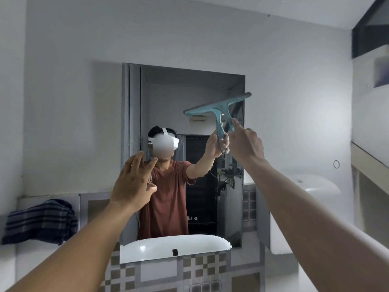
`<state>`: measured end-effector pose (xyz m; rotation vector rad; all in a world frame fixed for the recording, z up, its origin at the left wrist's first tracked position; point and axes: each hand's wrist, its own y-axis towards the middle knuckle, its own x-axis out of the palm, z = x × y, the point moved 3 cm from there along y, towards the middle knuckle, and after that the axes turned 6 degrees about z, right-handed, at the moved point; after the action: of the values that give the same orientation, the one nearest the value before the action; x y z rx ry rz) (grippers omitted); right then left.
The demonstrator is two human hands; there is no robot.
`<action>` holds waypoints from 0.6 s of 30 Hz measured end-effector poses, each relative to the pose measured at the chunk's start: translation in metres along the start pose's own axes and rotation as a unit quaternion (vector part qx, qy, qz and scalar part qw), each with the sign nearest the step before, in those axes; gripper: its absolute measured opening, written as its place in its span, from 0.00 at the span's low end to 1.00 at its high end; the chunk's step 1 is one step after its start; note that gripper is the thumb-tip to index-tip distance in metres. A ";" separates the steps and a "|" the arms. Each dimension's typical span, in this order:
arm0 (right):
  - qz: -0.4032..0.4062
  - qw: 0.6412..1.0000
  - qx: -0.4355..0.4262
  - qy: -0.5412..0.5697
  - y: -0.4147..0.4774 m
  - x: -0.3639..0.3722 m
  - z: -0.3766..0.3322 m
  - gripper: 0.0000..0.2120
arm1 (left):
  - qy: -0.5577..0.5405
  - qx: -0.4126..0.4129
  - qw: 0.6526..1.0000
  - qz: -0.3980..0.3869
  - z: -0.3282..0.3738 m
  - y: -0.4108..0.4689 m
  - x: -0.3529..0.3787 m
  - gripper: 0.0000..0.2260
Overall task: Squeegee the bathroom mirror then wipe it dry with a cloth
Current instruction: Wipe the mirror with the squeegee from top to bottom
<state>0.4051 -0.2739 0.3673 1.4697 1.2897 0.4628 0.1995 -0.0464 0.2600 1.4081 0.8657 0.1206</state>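
Note:
The rectangular mirror hangs on the grey wall straight ahead. My right hand grips the handle of a teal squeegee, whose blade tilts up to the right over the mirror's upper right part. Whether the blade touches the glass I cannot tell. My left hand is raised in front of the mirror's lower left, fingers spread, holding nothing. A dark blue plaid cloth lies folded on the ledge at the left.
The mirror reflects a person in a red shirt with a white headset. A white sink rim shows at the mirror's bottom edge, above checkered tiles. A white tank stands at the right, next to a shelf edge.

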 end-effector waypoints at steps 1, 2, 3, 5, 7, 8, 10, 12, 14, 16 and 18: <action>0.000 1.000 0.005 0.011 -0.003 0.004 0.000 0.25 | -0.001 0.001 1.000 -0.002 0.000 0.000 0.000 0.42; -0.001 1.000 0.007 0.022 -0.006 0.008 0.000 0.25 | -0.002 0.002 1.000 -0.003 0.000 0.000 0.000 0.42; -0.002 0.999 0.009 0.033 -0.009 0.012 -0.001 0.25 | -0.003 0.003 1.000 -0.003 -0.001 0.000 0.000 0.41; -0.005 0.999 0.011 0.051 -0.016 0.016 -0.004 0.23 | 0.001 0.008 1.000 -0.007 -0.002 0.000 -0.001 0.40; -0.011 0.998 0.013 0.060 -0.021 0.017 -0.007 0.22 | 0.008 0.016 1.000 -0.009 -0.003 0.000 -0.002 0.39; -0.011 0.998 0.014 0.061 -0.023 0.017 -0.008 0.21 | 0.010 0.020 1.000 -0.010 -0.003 0.000 -0.003 0.39; -0.006 0.998 0.010 0.061 -0.024 0.016 -0.009 0.21 | 0.017 0.025 0.999 -0.014 -0.004 -0.001 -0.005 0.39; 0.000 0.998 0.006 0.062 -0.024 0.018 -0.009 0.21 | 0.024 0.030 0.999 -0.020 -0.004 -0.001 -0.005 0.40; 0.003 0.998 0.003 0.059 -0.024 0.020 -0.008 0.24 | 0.024 0.029 0.999 -0.027 -0.004 -0.001 -0.006 0.41; -0.003 0.998 0.007 0.058 -0.026 0.022 -0.008 0.26 | 0.023 0.023 0.999 -0.030 -0.003 0.000 -0.006 0.41; -0.013 0.997 0.013 0.070 -0.029 0.023 -0.008 0.27 | 0.022 0.021 0.999 -0.029 -0.002 0.000 -0.006 0.41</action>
<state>0.3930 -0.2550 0.3370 1.4615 1.4288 0.5418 0.1939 -0.0480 0.2624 1.4238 0.9489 0.0900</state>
